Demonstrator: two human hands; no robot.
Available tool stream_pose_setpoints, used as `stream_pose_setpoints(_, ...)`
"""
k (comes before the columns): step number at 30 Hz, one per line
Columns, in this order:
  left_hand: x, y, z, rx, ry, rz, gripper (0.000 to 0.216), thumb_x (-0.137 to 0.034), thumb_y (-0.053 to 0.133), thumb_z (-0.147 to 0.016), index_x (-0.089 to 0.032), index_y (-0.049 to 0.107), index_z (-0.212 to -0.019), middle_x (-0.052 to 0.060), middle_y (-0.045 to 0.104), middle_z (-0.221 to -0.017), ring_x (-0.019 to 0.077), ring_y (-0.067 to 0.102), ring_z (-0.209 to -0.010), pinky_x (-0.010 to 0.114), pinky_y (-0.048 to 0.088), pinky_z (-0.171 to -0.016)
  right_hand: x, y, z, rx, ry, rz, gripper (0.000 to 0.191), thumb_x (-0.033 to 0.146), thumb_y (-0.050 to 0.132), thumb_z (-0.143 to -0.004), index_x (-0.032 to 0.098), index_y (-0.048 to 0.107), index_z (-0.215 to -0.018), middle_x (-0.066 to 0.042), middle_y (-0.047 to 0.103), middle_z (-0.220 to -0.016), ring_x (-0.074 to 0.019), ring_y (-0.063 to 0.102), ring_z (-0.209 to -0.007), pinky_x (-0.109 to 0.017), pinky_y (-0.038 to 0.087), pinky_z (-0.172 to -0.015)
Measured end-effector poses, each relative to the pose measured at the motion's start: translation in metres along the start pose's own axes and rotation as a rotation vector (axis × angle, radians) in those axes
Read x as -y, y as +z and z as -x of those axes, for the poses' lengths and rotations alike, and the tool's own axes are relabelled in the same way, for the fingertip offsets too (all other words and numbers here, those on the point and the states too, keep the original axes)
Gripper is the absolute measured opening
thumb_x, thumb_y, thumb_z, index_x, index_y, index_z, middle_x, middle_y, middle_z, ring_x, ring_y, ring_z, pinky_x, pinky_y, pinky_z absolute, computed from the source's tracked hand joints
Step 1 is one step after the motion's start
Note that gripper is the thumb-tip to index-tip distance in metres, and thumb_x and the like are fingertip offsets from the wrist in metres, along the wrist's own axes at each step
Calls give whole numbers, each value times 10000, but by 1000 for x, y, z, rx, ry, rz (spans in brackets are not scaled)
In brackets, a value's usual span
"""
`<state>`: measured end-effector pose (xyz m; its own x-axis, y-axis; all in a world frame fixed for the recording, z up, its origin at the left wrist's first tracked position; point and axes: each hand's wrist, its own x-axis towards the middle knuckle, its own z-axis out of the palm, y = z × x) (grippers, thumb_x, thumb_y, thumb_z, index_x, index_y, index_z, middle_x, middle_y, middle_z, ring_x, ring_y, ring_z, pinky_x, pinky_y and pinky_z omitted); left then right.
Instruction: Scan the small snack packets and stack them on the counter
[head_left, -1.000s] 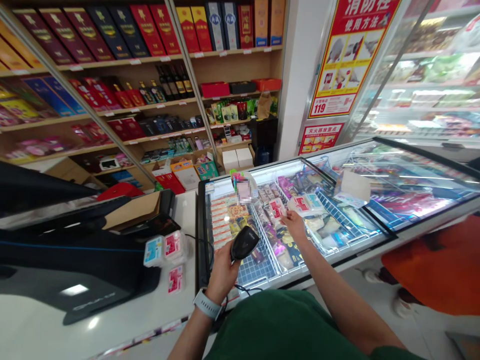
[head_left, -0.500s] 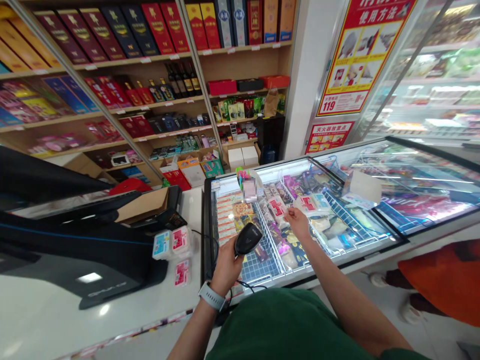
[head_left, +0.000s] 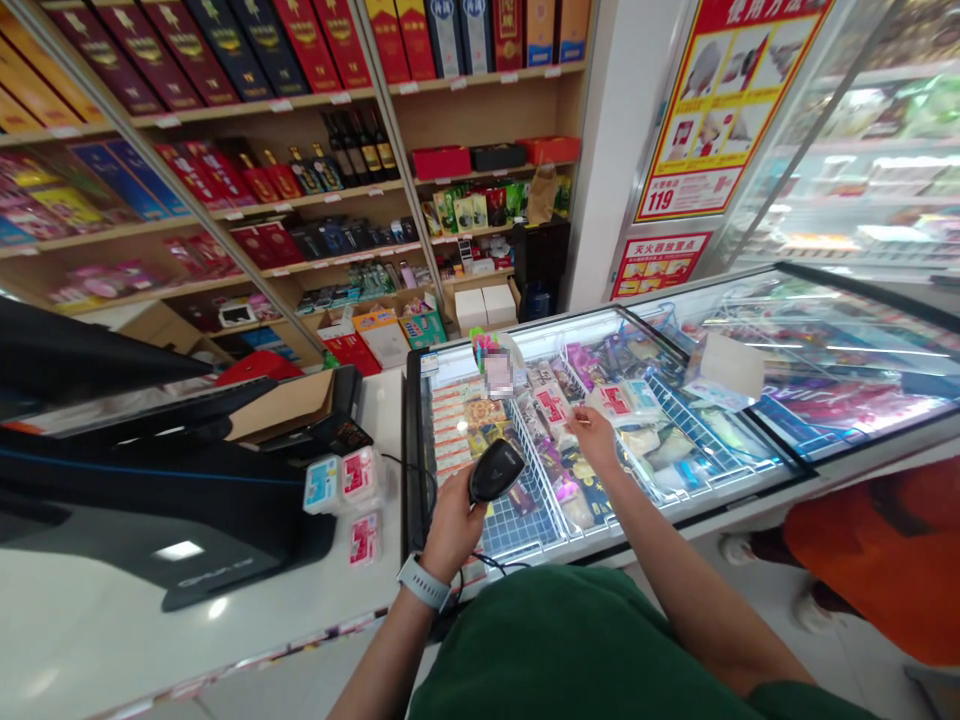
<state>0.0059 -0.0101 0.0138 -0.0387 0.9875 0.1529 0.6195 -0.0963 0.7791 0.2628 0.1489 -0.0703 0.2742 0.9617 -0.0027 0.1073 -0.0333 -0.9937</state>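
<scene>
My left hand (head_left: 452, 525), with a watch on its wrist, is wrapped round a black handheld barcode scanner (head_left: 497, 470). The scanner head tilts up and to the right above the chest freezer. My right hand (head_left: 598, 440) pinches the edge of a clear plastic box with a red label (head_left: 553, 404), over the freezer's glass top. Just right of it, another red-labelled box (head_left: 613, 400) lies beside a blue-labelled box (head_left: 642, 396). On the counter to the left are stacked boxes with blue and red labels (head_left: 357, 472) and a single red-labelled box (head_left: 364, 538).
The chest freezer (head_left: 517, 548) holds wire baskets of packaged food. An opened white carton (head_left: 726, 370) lies on its glass. A dark checkout terminal (head_left: 172, 530) stands on the white counter (head_left: 300, 615). A person in orange (head_left: 877, 560) stands at right. Stocked shelves (head_left: 300, 205) line the back.
The head view has tipped down a little, so the shelves sit slightly higher in the picture. Both hands keep nearly the same place and grip.
</scene>
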Motion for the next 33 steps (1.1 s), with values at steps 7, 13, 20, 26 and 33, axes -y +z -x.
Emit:
stream_pose_setpoints(7,6,3,-1,-16,22,-18,459,-60,563,-764,-167,608,-1209,119,694,-1204,288,628,-1162,503,475,-1048,1,0,-1,-7,8,-2,196,229,742,-689,228,713,-883,10,722,-756,-180,689,-646,-319,569,-719)
stream_pose_setpoints(13,0,-1,0,-4,26,-28,461,-61,553,-781,-179,608,-1223,116,694,-1212,287,626,-1176,491,479,-1049,3,1,2,-1,-16,32,189,245,733,-713,226,714,-900,-2,726,-766,-190,692,-646,-316,554,-697)
stream_pose_setpoints(20,-3,-2,1,0,22,-24,470,-53,552,-780,-179,606,-1230,113,691,-1213,282,622,-1178,482,477,-1051,7,2,4,7,-7,-20,196,214,754,-686,220,728,-880,4,728,-748,-180,669,-640,-314,547,-722)
stream_pose_setpoints(26,-2,-1,1,0,20,-31,466,-50,554,-786,-170,603,-1233,115,690,-1214,277,623,-1170,478,472,-1052,4,2,2,20,-30,7,195,238,737,-701,225,729,-895,-4,731,-765,-186,670,-652,-323,553,-729)
stream_pose_setpoints(33,0,1,1,-9,19,-51,475,-42,547,-783,-164,601,-1239,114,688,-1206,275,623,-1161,475,473,-1044,2,1,3,35,-62,87,260,335,696,-725,205,712,-949,-29,742,-804,-208,700,-688,-357,574,-753)
